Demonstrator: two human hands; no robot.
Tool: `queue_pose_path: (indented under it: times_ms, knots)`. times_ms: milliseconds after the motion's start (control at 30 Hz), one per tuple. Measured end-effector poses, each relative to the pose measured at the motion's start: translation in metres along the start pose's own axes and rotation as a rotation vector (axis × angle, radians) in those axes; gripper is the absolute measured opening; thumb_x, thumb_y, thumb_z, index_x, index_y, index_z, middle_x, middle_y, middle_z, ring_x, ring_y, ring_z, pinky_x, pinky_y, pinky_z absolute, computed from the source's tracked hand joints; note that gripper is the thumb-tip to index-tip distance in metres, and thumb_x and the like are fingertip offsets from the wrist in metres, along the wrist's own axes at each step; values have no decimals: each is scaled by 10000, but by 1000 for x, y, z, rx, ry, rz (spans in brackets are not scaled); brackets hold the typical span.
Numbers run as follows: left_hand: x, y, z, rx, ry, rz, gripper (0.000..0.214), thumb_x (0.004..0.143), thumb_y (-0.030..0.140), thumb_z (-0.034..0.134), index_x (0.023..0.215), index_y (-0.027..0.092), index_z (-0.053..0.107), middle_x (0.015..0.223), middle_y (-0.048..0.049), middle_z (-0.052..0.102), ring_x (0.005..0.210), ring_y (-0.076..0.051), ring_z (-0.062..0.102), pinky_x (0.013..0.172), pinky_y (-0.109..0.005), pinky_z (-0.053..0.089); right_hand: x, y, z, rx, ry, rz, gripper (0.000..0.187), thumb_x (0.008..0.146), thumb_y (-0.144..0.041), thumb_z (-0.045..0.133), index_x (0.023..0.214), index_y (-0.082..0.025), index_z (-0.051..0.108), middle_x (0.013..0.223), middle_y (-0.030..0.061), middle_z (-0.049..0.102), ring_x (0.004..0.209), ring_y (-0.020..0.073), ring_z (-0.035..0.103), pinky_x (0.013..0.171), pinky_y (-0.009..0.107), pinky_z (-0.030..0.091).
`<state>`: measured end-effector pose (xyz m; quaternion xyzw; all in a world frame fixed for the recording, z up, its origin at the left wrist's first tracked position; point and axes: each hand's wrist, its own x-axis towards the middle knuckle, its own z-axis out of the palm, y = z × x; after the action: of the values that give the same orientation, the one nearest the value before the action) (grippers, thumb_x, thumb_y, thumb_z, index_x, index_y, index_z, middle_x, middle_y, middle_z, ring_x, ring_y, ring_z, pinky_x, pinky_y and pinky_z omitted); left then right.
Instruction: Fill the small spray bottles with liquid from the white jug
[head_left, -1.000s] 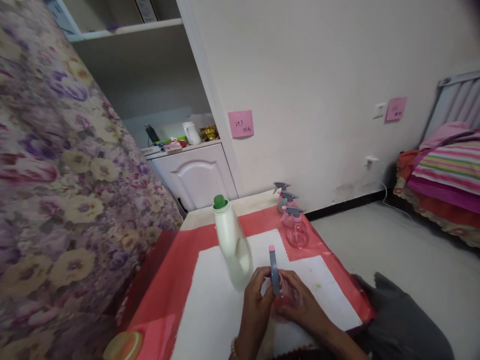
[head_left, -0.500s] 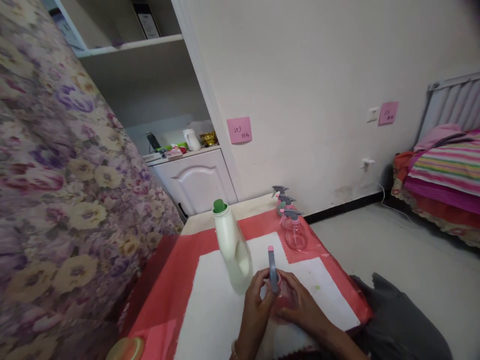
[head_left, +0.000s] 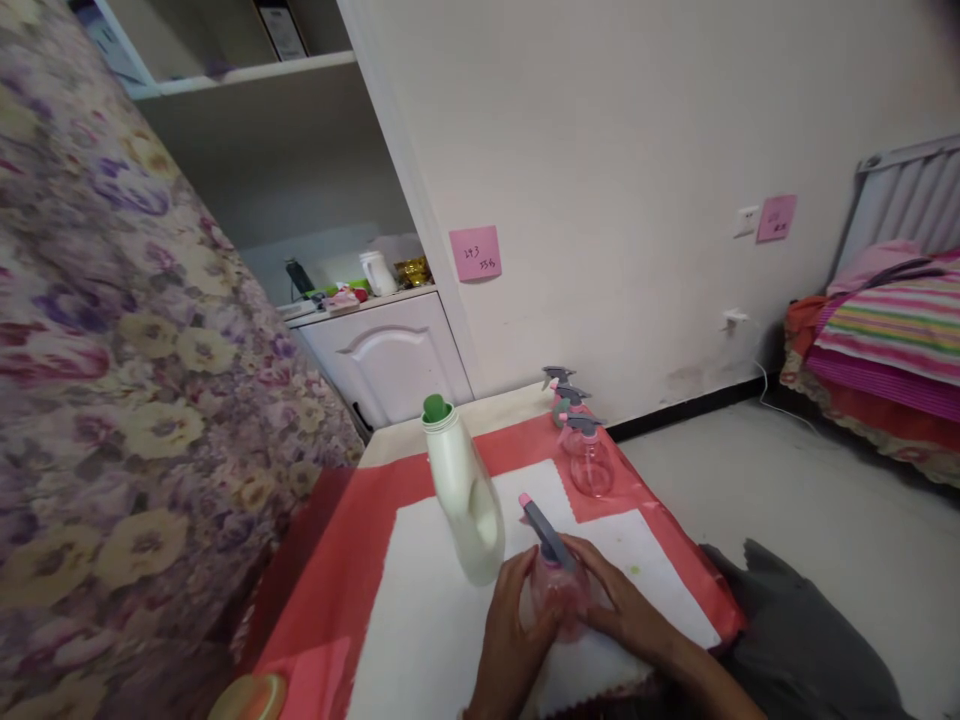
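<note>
Between both hands, over the white cloth, is a clear pink spray bottle [head_left: 551,588] with a grey trigger head [head_left: 550,533] whose pink nozzle points up and left. My left hand [head_left: 511,625] wraps its left side, with the thumb across the front. Around the right side curls my right hand [head_left: 611,600], fingers near the collar. The hands hide much of the bottle's body. Just left of them stands a pale green jug [head_left: 466,510] with a handle hole and a green piece in its mouth.
Several similar spray bottles [head_left: 591,468] line the table's right edge. White cloth [head_left: 420,620] lies over a red tablecloth [head_left: 315,560]. A round gold-rimmed lid [head_left: 247,697] sits at the lower left. A floral curtain [head_left: 150,400] hangs left; a cabinet [head_left: 394,345] stands behind.
The spray bottle's head has turned so its nozzle points further left. My left hand has moved from the trigger head down to the bottle's body. The jug stays standing.
</note>
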<state>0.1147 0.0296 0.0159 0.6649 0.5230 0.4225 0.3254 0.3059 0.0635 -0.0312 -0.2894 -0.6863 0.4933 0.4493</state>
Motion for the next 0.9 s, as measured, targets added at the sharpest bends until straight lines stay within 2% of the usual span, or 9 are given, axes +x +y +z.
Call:
queue_pose_path:
  times_ms: [133, 233, 367, 533, 700, 900]
  knots:
    - [-5, -6, 3, 9, 91, -26, 481, 790, 385, 698, 1233, 231, 591, 1200, -95, 629, 1167, -279, 570, 1043, -460, 439, 0, 2, -8, -9, 40, 6, 695, 850, -622, 564, 1435, -274, 426, 1517, 111, 413, 1423, 303, 347, 1187, 506, 235]
    - [-7, -17, 10, -3, 110, -67, 544, 759, 389, 725, 1255, 229, 570, 1247, -101, 615, 1210, -289, 551, 1070, -467, 419, 1, 2, -7, 18, 50, 14, 638, 858, -610, 562, 1396, -279, 472, 1462, 109, 471, 1390, 303, 395, 1154, 495, 302]
    - [-6, -31, 20, -111, 73, -136, 755, 669, 370, 788, 1335, 209, 471, 1377, -120, 553, 1290, -299, 505, 1119, -456, 377, 0, 6, -6, 78, 33, 48, 601, 852, -546, 609, 1373, -269, 494, 1424, 116, 511, 1331, 312, 467, 1101, 495, 380]
    - [-3, -27, 24, -233, 0, -142, 783, 625, 295, 786, 1320, 219, 433, 1339, -107, 601, 1214, -291, 582, 1052, -435, 458, 0, 13, -6, 139, 38, 58, 589, 837, -505, 655, 1353, -262, 511, 1384, 116, 538, 1294, 299, 511, 1095, 479, 395]
    - [-5, -25, 21, -131, -16, -152, 783, 621, 178, 733, 1335, 228, 416, 1330, -101, 608, 1152, -270, 613, 1019, -418, 475, 0, 13, -6, 173, 23, 19, 622, 821, -552, 653, 1351, -255, 516, 1356, 114, 554, 1286, 309, 518, 1091, 473, 399]
    - [-15, -34, 17, -16, 47, -106, 857, 569, 230, 779, 1356, 214, 442, 1361, -125, 575, 1218, -330, 559, 1044, -458, 444, -4, 3, -1, 153, -40, 8, 586, 868, -505, 610, 1383, -256, 484, 1422, 118, 518, 1330, 310, 478, 1124, 487, 364]
